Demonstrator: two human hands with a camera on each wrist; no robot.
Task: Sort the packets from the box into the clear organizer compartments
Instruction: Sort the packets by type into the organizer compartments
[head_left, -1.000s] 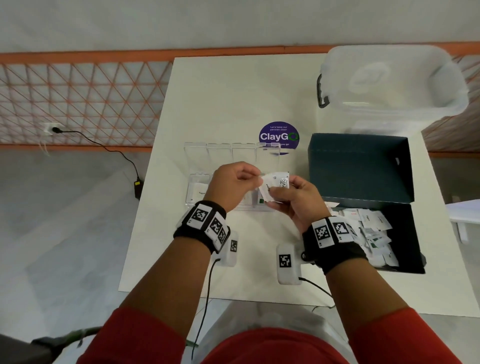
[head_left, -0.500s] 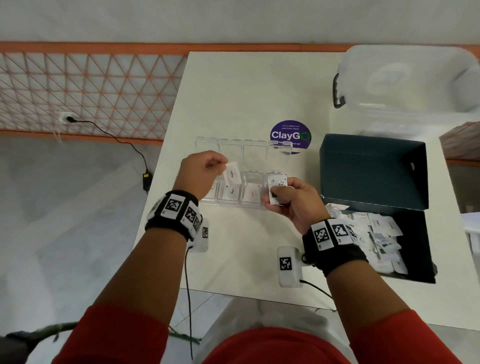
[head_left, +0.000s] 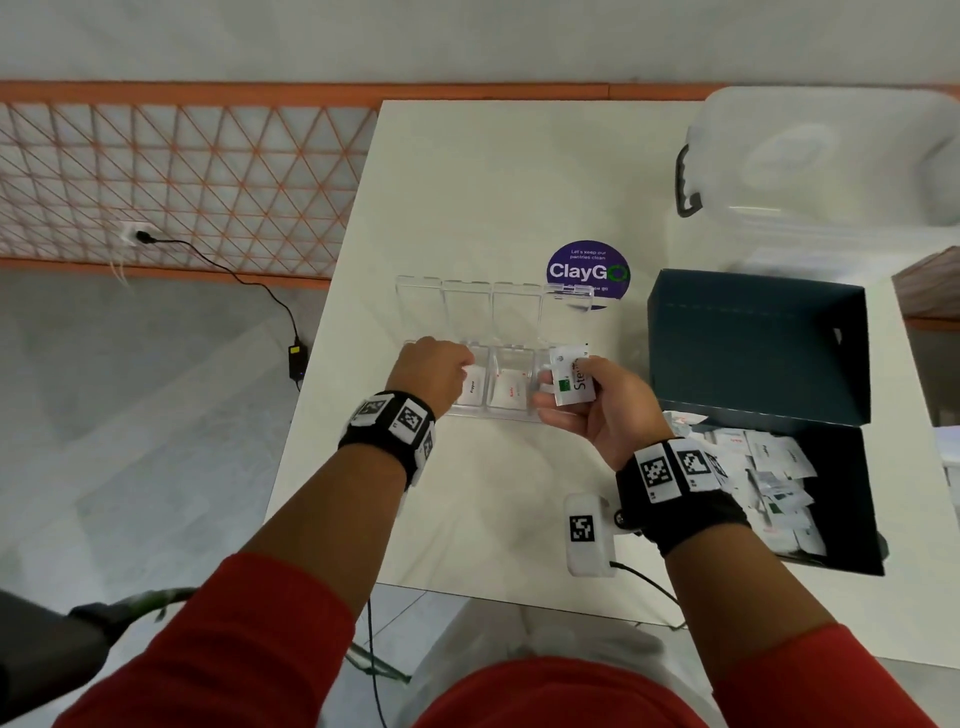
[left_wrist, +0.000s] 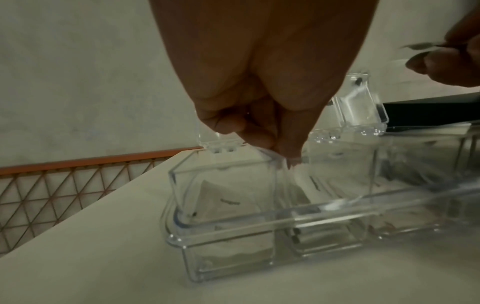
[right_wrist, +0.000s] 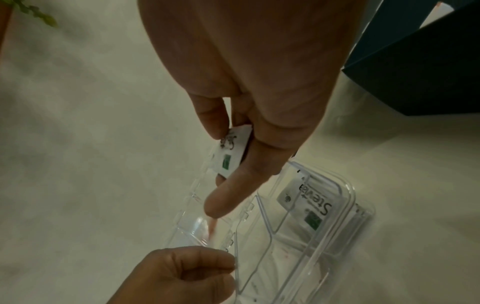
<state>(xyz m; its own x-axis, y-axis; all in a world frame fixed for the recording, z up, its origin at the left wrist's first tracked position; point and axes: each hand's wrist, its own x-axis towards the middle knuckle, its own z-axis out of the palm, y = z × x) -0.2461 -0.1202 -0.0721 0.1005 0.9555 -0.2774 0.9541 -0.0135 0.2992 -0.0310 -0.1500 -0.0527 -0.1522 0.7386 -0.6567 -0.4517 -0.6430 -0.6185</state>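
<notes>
Head view. Clear organizer (head_left: 470, 332): on the white table (head_left: 493, 171), four lids folded back toward the far side, four compartments in a row. Left hand (head_left: 434, 371): over the leftmost compartments, fingers curled down into the tray; what it grips cannot be told from here. Packet marked with black lettering (head_left: 472, 388) in the second compartment; packet with red lettering (head_left: 511, 392) in the third. Right hand (head_left: 597, 410): above the rightmost compartment, grip closed in a pinch on a white Stevia packet (head_left: 571, 382) with a green square. Dark box (head_left: 852, 499): open, to the right, lid upright, a loose heap of white packets (head_left: 769, 478) inside. Purple round sticker (head_left: 587, 270) beyond the organizer; translucent lidded bin (head_left: 821, 156) at the far right corner.

Left wrist view. Left hand (left_wrist: 259, 102): fingertips bunched, pinching the upper edge of a pale packet (left_wrist: 298, 181) that hangs into the second compartment. Another packet (left_wrist: 226, 203) leans in the end compartment.

Right wrist view. Right hand (right_wrist: 246, 92): thumb and fingers grasp the Stevia packet (right_wrist: 230, 154), index finger extended toward the organizer (right_wrist: 350, 205). A second Stevia packet (right_wrist: 311, 205) lies flat in the end compartment.
</notes>
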